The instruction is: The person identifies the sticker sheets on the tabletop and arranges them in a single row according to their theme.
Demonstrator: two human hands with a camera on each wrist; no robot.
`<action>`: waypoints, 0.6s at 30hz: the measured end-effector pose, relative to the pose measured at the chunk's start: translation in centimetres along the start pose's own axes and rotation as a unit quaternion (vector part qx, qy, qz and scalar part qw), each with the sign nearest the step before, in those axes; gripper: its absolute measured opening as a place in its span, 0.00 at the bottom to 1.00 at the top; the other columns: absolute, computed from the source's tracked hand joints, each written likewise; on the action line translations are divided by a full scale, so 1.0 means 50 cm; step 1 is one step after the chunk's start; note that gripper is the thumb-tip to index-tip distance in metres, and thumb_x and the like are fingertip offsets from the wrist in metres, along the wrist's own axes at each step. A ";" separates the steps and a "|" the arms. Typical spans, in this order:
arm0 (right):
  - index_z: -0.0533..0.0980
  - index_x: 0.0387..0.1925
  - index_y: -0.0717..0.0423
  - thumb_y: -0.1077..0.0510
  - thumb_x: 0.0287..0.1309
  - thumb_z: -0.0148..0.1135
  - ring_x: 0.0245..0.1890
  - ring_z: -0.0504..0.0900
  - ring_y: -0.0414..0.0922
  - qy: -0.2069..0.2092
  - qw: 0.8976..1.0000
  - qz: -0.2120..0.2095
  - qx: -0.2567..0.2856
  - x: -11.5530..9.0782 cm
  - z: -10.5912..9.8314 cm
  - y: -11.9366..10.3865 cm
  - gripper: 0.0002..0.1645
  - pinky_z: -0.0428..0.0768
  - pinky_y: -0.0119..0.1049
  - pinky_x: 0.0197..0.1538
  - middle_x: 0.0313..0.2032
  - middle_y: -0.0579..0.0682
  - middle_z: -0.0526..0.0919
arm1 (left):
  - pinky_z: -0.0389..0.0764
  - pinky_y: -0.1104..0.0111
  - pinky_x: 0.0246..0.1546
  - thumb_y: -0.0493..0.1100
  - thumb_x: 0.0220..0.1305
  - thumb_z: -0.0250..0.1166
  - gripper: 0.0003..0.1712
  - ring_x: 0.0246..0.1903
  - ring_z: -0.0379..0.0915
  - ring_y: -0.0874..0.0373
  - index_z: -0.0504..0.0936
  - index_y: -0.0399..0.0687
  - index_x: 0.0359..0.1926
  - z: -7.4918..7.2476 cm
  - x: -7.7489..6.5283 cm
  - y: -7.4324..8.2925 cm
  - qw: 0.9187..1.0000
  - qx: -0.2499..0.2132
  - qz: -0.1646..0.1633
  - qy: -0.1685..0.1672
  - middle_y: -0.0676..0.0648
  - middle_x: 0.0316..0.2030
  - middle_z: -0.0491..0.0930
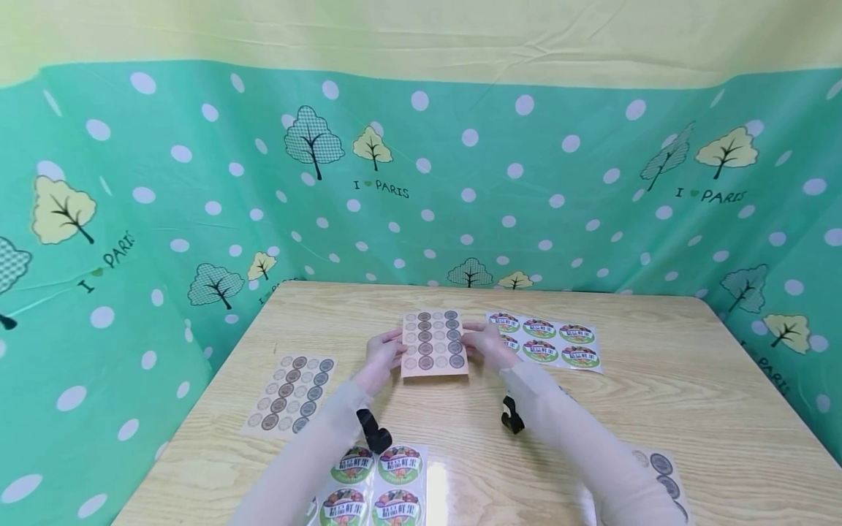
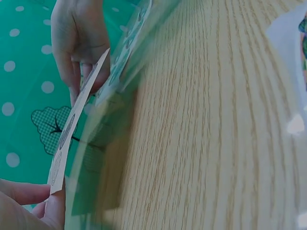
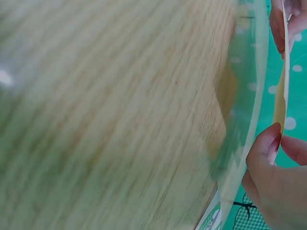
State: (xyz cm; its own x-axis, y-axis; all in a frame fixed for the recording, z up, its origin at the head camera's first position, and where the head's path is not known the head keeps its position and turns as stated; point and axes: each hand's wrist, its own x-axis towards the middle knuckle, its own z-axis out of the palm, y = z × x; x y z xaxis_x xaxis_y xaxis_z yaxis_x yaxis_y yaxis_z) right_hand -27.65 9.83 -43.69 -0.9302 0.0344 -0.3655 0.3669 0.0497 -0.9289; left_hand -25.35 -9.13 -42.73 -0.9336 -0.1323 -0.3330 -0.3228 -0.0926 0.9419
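Both hands hold up one brown sheet of round stickers [image 1: 434,343] over the far middle of the table, its printed rows facing the head camera. At the sheet's left edge, the left hand [image 1: 384,352] pinches it between thumb and fingers. The right hand [image 1: 488,343] grips the opposite edge the same way. In the left wrist view the sheet [image 2: 72,127] appears nearly edge-on, lifted off the table, with the left hand [image 2: 29,208] near and the right hand [image 2: 80,36] beyond. The right wrist view shows the right hand [image 3: 276,177] with thumb and fingertips on the sheet's edge.
On the wooden table [image 1: 658,372] lie a similar brown sticker sheet [image 1: 289,394] at left, fruit-label sheets at back right [image 1: 559,343] and front [image 1: 375,486], and another round-sticker sheet [image 1: 667,475] partly behind the right forearm. A green dotted curtain [image 1: 460,183] surrounds the table.
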 end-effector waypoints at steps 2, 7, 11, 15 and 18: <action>0.64 0.56 0.65 0.71 0.49 0.54 0.32 0.78 0.44 -0.001 1.000 0.003 0.006 -0.006 0.002 0.000 0.29 0.78 0.33 0.41 0.45 0.64 0.75 | 0.78 0.72 0.29 0.23 0.49 0.53 0.26 0.27 0.74 0.60 0.71 0.33 0.53 -0.007 0.013 -0.011 1.000 0.002 0.001 0.004 0.34 0.46 0.75; 0.64 0.56 0.64 0.71 0.50 0.53 0.31 0.78 0.45 -0.007 1.000 0.009 0.015 -0.018 0.005 0.003 0.28 0.79 0.33 0.40 0.44 0.64 0.76 | 0.79 0.72 0.27 0.23 0.47 0.55 0.26 0.25 0.75 0.61 0.73 0.36 0.51 -0.022 0.038 -0.032 1.000 0.014 -0.001 0.009 0.34 0.44 0.76; 0.63 0.57 0.64 0.71 0.51 0.53 0.34 0.79 0.48 -0.015 1.000 0.011 0.018 -0.029 0.009 0.005 0.29 0.79 0.36 0.42 0.44 0.64 0.76 | 0.79 0.71 0.27 0.24 0.48 0.56 0.27 0.26 0.75 0.60 0.72 0.37 0.52 -0.034 0.037 -0.034 1.000 0.024 -0.001 0.005 0.34 0.45 0.75; 0.64 0.57 0.64 0.72 0.50 0.54 0.32 0.80 0.47 -0.020 0.999 0.013 0.023 -0.039 0.014 0.006 0.29 0.79 0.37 0.41 0.43 0.64 0.77 | 0.79 0.72 0.26 0.24 0.48 0.56 0.26 0.25 0.74 0.61 0.72 0.37 0.52 -0.044 0.027 -0.030 1.000 0.030 -0.001 0.005 0.35 0.44 0.76; 0.63 0.57 0.65 0.72 0.50 0.54 0.30 0.80 0.45 -0.029 0.999 0.012 0.031 -0.045 0.017 0.008 0.30 0.80 0.36 0.40 0.43 0.65 0.77 | 0.79 0.72 0.25 0.25 0.47 0.56 0.26 0.24 0.74 0.61 0.72 0.37 0.52 -0.051 0.022 -0.030 0.999 0.035 -0.001 0.003 0.36 0.42 0.77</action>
State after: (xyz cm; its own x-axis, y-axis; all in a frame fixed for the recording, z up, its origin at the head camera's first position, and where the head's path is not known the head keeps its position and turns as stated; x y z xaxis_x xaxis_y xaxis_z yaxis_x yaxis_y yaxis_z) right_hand -25.43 8.91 -43.32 -0.9210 -0.0229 -0.3889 0.3893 -0.0117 -0.9211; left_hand -25.52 -11.67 -44.63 -0.9320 -0.1388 -0.3348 -0.3347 -0.0245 0.9420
